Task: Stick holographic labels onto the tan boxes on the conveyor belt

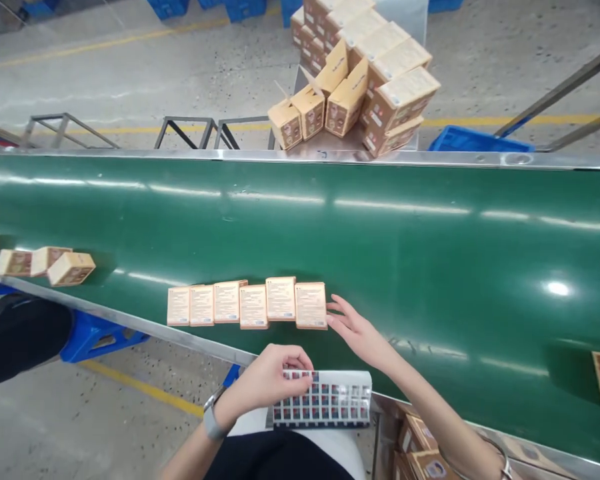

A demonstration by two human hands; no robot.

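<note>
Box row on belt. Left hand nearer wearer than row's right half, fingers curled at sticker sheet, can't tell if pinching; sheet nearer wearer than row's right end. Right hand just right of row, released, fingers extended.

A factory floor, shown by the green conveyor belt and stacked cartons.

Six boxes lie in a row on the belt, between the sticker sheet and stacked cartons.
</note>
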